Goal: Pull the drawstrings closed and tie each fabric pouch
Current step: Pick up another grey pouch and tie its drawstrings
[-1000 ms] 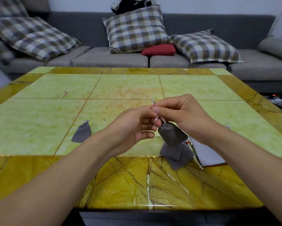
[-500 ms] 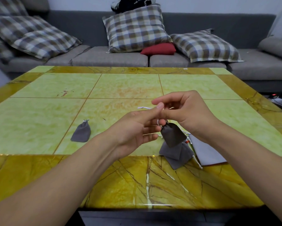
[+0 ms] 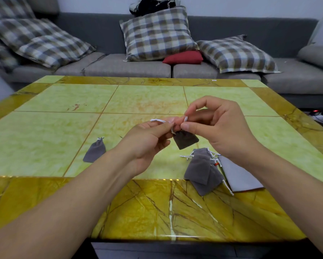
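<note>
We hold one small grey pouch (image 3: pixel 186 140) in the air above the table (image 3: pixel 44 143), between our two hands. Its mouth is gathered tight, and it hangs tilted, with the bottom toward the right. We cannot see what is inside it, if anything.

The left hand (image 3: pixel 147 141) pinches one white string (image 3: pixel 158 120) between thumb and fingers; the loose end sticks out to the left over the knuckles. The right hand (image 3: pixel 218 128) pinches the other string end (image 3: pixel 185 119) just above the neck of the pouch, thumb and finger pressed together, while its forefinger is arched above. The two hands almost touch at the pouch neck.

A second pouch (image 3: pixel 94 151) lies on the table at the left, well apart from the hands. Its neck is drawn closed, with short white ends at the top.

Near the right wrist is a pile of pouches (image 3: pixel 201 170), lying flat and overlapping. Their white strings spread loose, and the pouches look flat. Just beside the pile, partly under the right forearm, lies a flat grey sheet (image 3: pixel 239 176); we cannot tell whether it is a bag.

Behind the table stands a grey sofa (image 3: pixel 119 66) with checked cushions (image 3: pixel 157 34) and one red cushion (image 3: pixel 183 57).
</note>
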`<state>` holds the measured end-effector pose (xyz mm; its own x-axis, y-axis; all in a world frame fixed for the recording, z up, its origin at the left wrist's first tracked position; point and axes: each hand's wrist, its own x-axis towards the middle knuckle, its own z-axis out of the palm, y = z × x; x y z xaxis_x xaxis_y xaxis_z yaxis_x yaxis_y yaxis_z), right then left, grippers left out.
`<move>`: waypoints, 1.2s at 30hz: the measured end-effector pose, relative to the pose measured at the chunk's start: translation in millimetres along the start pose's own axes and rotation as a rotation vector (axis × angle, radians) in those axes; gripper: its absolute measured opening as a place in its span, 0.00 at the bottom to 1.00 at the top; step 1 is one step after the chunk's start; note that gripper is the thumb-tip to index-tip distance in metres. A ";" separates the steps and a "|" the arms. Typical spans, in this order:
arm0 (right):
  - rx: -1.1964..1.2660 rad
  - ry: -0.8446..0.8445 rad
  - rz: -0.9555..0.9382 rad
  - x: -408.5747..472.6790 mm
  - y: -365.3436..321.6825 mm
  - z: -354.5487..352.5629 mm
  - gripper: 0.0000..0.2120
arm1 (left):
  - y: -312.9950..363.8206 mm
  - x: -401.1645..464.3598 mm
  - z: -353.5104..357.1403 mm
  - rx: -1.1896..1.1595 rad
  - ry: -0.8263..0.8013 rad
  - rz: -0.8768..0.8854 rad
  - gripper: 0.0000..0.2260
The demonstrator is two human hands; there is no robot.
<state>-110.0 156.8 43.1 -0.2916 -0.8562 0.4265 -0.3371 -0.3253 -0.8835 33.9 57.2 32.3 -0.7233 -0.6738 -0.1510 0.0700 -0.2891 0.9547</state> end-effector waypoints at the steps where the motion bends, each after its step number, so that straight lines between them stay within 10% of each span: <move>1: 0.006 0.018 0.001 -0.2 0.4 1.3 0.12 | -0.7 0.4 -1.1 0.013 0.007 0.007 0.06; 21: -0.175 -0.022 -0.039 1.4 6.7 6.6 0.07 | 6.8 -1.0 -4.8 0.057 0.057 0.162 0.03; 36: -0.377 0.116 0.075 -2.0 4.9 11.4 0.06 | -10.4 0.7 -1.0 0.668 0.226 0.843 0.05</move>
<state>-100.9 152.4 35.8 -0.4195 -0.8141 0.4015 -0.6097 -0.0750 -0.7891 33.3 59.1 21.9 -0.4710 -0.6109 0.6363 0.0471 0.7029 0.7097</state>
